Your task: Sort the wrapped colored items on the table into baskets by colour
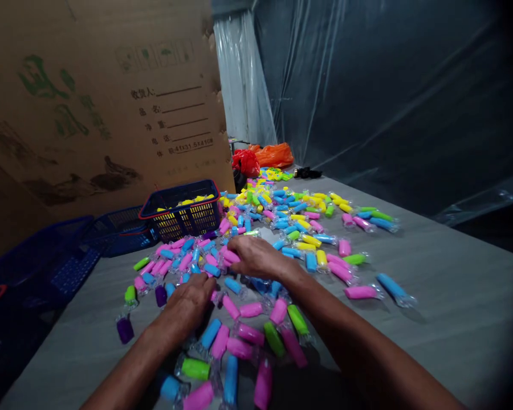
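Many small plastic pieces in pink, blue, green, yellow and purple lie scattered over a grey table (pixel 453 296). My left hand (pixel 190 302) rests knuckles-up on the pile with fingers curled down among pink and blue pieces; what it grips is hidden. My right hand (pixel 256 256) reaches leftward across the pile, palm down, its fingertips pressed on a pink piece (pixel 231 256). Pink pieces (pixel 250 310) and green pieces (pixel 297 319) lie between my forearms.
A blue basket (pixel 182 213) holding yellow pieces stands at the back left, with more blue baskets (pixel 68 256) beside it. A large cardboard sheet (pixel 98 97) leans behind them. Red and orange plastic bags (pixel 265 156) sit at the far end. Plastic sheeting (pixel 389 97) hangs on the right.
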Motion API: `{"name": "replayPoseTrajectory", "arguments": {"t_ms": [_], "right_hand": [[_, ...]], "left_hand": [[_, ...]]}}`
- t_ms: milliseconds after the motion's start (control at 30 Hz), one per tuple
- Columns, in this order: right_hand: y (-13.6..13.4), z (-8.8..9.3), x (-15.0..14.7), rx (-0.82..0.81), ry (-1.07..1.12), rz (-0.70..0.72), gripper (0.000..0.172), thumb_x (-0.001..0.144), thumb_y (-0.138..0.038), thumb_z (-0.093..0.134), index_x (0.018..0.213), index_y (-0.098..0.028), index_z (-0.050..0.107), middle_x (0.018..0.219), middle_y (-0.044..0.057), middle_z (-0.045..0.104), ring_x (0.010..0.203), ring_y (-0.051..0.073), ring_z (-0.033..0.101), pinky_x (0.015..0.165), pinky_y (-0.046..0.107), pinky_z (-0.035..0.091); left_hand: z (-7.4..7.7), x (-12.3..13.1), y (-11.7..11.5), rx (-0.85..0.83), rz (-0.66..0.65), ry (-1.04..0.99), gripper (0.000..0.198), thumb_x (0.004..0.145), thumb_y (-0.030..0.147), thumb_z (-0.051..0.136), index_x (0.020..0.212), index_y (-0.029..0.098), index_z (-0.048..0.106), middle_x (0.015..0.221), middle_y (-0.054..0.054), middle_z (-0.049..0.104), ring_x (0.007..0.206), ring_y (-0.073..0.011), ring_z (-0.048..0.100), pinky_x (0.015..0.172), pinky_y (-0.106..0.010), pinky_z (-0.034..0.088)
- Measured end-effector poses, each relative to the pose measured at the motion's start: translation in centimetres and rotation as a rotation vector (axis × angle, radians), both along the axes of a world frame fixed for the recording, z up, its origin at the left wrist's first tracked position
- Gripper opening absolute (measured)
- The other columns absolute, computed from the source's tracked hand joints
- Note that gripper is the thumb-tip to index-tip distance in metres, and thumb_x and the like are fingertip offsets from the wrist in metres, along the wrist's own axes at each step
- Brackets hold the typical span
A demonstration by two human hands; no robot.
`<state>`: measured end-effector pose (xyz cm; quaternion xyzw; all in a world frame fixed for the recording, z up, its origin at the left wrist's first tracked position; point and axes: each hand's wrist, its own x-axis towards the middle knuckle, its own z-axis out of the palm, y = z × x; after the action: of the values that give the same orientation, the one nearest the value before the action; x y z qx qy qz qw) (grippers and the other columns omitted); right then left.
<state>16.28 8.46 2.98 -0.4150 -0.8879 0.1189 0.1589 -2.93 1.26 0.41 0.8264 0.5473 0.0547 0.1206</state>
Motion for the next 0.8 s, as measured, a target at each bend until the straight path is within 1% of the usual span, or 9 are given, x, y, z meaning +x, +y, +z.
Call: {"name": "replayPoseTrajectory", "arguments": {"t_ms": [100,167,267,333,433,500,567,700,800], "right_hand": [[0.4,0.9,0.6,-0.136,0.326,0.062,0.014,0.067,-0.019,0.06,0.062,-0.016,0.047,0.06,-0.004,0.044,0.058,0.01,0.041,0.05,0.022,0.024],[0.2,1.5,0.7,-0.313,0.56,0.144,0.024,0.068,-0.026,0.062,0.058,-0.017,0.042,0.056,-0.006,0.036,0.054,0.009,0.034,0.049,0.022,0.023],[-0.8,2.3,0.0,-0.548,0.771,0.245,0.029,0.064,-0.032,0.066,0.057,-0.016,0.043,0.055,-0.007,0.036,0.052,0.008,0.033,0.048,0.021,0.024],[-1.8,2.7,-0.6,-0.663,0.804,0.299,0.025,0.062,-0.029,0.066,0.058,-0.016,0.045,0.056,-0.006,0.04,0.052,0.008,0.037,0.049,0.021,0.027],[-3.2,2.9,-1.5,-0.75,0.757,0.353,0.021,0.062,-0.025,0.064,0.059,-0.016,0.045,0.055,-0.006,0.042,0.051,0.008,0.038,0.047,0.02,0.027],[-4.0,2.9,-2.0,-0.697,0.675,0.33,0.025,0.062,-0.023,0.064,0.055,-0.016,0.041,0.051,-0.008,0.035,0.048,0.006,0.031,0.043,0.02,0.021],[-4.8,2.8,-2.4,-0.598,0.578,0.303,0.025,0.062,-0.02,0.064,0.055,-0.016,0.04,0.051,-0.008,0.032,0.049,0.006,0.029,0.043,0.02,0.018],[-6.1,2.6,-3.0,-0.345,0.421,0.289,0.015,0.062,-0.018,0.066,0.063,-0.015,0.051,0.06,-0.006,0.043,0.056,0.008,0.038,0.047,0.021,0.023],[-6.6,2.9,-2.9,-0.245,0.372,0.315,0.018,0.061,-0.021,0.071,0.073,-0.014,0.059,0.065,-0.005,0.048,0.06,0.009,0.043,0.049,0.021,0.025]], "left_hand": [[1.4,0.3,-0.6,0.14,0.19,-0.331,0.019,0.081,0.02,0.046,0.094,0.018,0.059,0.092,-0.008,0.058,0.092,-0.0244,0.049,0.088,-0.043,0.037],[2.5,1.1,-1.3,0.097,0.398,-0.833,0.014,0.08,0.03,0.052,0.084,0.017,0.058,0.082,-0.006,0.058,0.083,-0.0219,0.052,0.086,-0.042,0.042],[3.5,3.0,-2.8,-0.25,0.726,-1.685,0.01,0.081,0.026,0.054,0.08,0.016,0.054,0.074,-0.004,0.058,0.074,-0.0194,0.058,0.082,-0.046,0.048],[3.7,4.3,-3.8,-0.444,0.812,-2.02,0.007,0.084,0.022,0.05,0.088,0.017,0.053,0.082,-0.006,0.062,0.077,-0.0216,0.061,0.081,-0.054,0.047],[3.4,5.5,-4.8,-0.503,0.706,-2.211,0.023,0.088,0.034,0.046,0.105,0.02,0.053,0.099,-0.009,0.063,0.088,-0.0272,0.062,0.08,-0.06,0.047],[3.3,5.9,-5.1,-0.464,0.607,-2.285,0.036,0.087,0.045,0.044,0.114,0.021,0.051,0.105,-0.011,0.062,0.097,-0.0301,0.06,0.08,-0.057,0.048],[3.3,6.3,-5.3,-0.429,0.587,-2.338,0.041,0.088,0.046,0.041,0.118,0.019,0.05,0.103,-0.013,0.063,0.098,-0.0291,0.06,0.079,-0.05,0.051],[3.3,7.0,-5.3,-0.427,0.793,-2.383,0.027,0.092,0.024,0.038,0.113,0.015,0.054,0.085,-0.008,0.067,0.08,-0.0183,0.066,0.07,-0.031,0.056],[3.3,7.5,-5.2,-0.45,0.914,-2.36,0.022,0.088,0.008,0.04,0.099,0.013,0.058,0.073,-0.005,0.066,0.069,-0.0151,0.066,0.062,-0.025,0.056]]}}
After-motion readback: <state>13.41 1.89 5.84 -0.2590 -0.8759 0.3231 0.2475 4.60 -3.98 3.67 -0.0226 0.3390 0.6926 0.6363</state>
